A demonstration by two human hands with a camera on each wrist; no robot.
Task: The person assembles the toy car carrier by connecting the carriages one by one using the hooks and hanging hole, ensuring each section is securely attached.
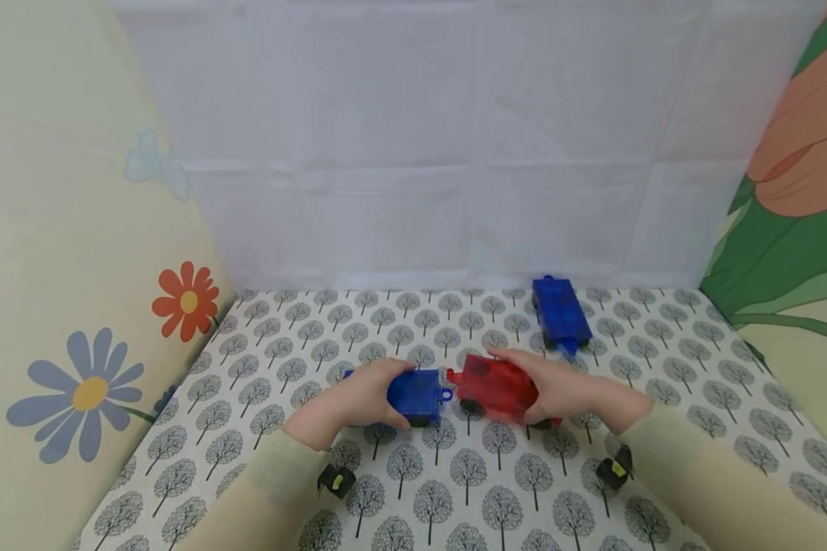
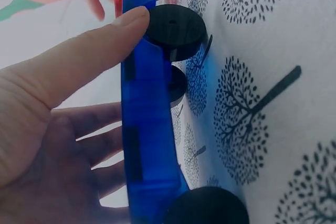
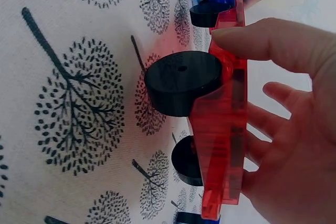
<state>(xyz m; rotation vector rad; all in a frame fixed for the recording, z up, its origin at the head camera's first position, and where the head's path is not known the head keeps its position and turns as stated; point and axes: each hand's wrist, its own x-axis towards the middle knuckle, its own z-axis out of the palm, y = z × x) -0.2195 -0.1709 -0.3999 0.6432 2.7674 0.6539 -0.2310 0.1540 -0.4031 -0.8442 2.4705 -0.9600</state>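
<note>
One blue wagon (image 1: pixel 420 394) sat in the left hand's (image 1: pixel 368 394) grip, thumb bent along its near side beside a wheel (image 2: pixel 176 32) and fingers reaching to its far side, spread about as wide as the body. The right hand (image 1: pixel 565 386) gripped a red wagon (image 1: pixel 489 386) the same way, its thumb tip close to a front wheel and its other fingers behind. Both wagons were on the tree-print cloth (image 1: pixel 416 451), end to end, the blue one's ring (image 1: pixel 446 394) just beside the red one's hook (image 1: pixel 453 376). The bodies were smooth, see-through plastic, long and boxy; the wheels were thick, matt black discs, each visible hub marked by a small hole. A second blue wagon (image 1: pixel 561 310) stood farther back, to the right, near the creased white backdrop (image 1: pixel 413 191).
</note>
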